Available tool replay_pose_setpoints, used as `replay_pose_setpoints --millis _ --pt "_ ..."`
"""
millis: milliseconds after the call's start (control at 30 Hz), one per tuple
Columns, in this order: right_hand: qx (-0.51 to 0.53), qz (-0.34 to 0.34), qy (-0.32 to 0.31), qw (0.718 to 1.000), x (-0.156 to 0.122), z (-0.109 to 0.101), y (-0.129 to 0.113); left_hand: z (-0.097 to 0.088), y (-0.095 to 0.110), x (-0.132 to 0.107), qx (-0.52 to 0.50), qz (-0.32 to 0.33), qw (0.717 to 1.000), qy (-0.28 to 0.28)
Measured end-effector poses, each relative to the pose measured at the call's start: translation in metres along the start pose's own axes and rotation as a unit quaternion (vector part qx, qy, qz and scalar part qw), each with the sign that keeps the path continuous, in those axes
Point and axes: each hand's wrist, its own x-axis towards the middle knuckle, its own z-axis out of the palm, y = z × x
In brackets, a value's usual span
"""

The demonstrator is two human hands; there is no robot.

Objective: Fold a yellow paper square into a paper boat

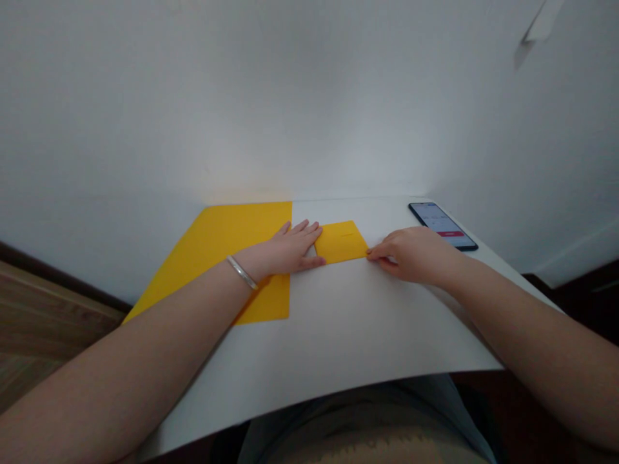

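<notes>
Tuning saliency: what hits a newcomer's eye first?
First, the large yellow rectangular paper sheet on the left of the white table. Next, the small four-sided yellow paper piece mid-table, left hand at its left edge, right hand at its near right corner. Then the dark-edged phone, screen lit, at far right.

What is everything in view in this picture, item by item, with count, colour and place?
small yellow piece: 1, yellow, flat on the table between the hands
large yellow sheet: 1, yellow, left part of the table, partly behind the left forearm
phone: 1, dark edge, lit pale screen, far right of the table
table: 1, white, in front of the person
wall: at least 1, pale grey, behind the table
white strip: 1, white, upper right
wood-grained surface: 1, brown, left edge
bracelet: 1, silver, left wrist
left hand: 1, bare, fingers spread at the small piece's left edge
right hand: 1, bare, fingertips pinched at its near right corner
</notes>
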Motion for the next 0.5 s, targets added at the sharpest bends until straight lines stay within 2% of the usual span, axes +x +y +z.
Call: replay_pose_setpoints --millis 200,333,500 --pt "-0.017 0.023 -0.013 1.000 -0.004 -0.004 0.002 0.003 -0.001 -0.001 0.010 -0.009 1.000 0.027" --pt "-0.016 0.016 0.028 0.999 -0.003 -0.003 -0.004 -0.001 0.010 -0.009 0.061 -0.009 0.993 0.101" --pt "0.024 -0.012 0.054 0.998 0.003 0.003 -0.017 -0.004 0.033 -0.018 0.119 -0.029 0.971 0.205"
